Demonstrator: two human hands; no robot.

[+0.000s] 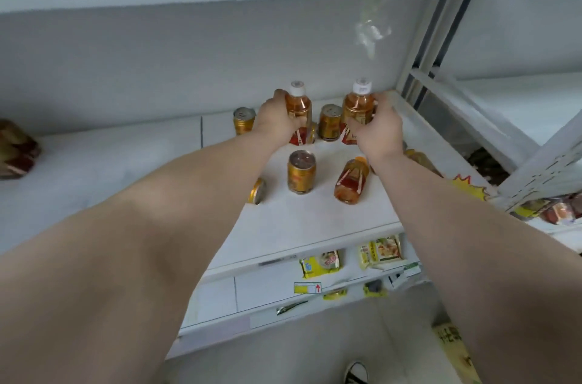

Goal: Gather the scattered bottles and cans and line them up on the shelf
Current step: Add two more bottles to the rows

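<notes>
In the head view, a white shelf (315,226) is seen from above, with two bare forearms stretched out over it. The left hand (277,120) is wrapped around a clear plastic bottle (299,105) of amber drink with a white cap, which is held upright near the back of the shelf. The right hand (379,128) is curled around a second amber bottle (357,106) with a white cap, also upright and level with the first. Whether either base is touching the shelf cannot be told.

Between the two held bottles a gold metal can (330,122) is stood upright, and a second gold can (244,120) is stood just to the left of the left hand. Nearer the front edge, a third gold can (301,172) is stood upright, and a fourth gold can (256,191) is laid on its side beside the left forearm. A third amber bottle (352,180) is laid on its side just right of the third can. A fourth bottle (422,161), also lying down, is partly hidden behind the right forearm.

On the lower shelf (267,292), yellow snack packets (321,264) are laid.
</notes>
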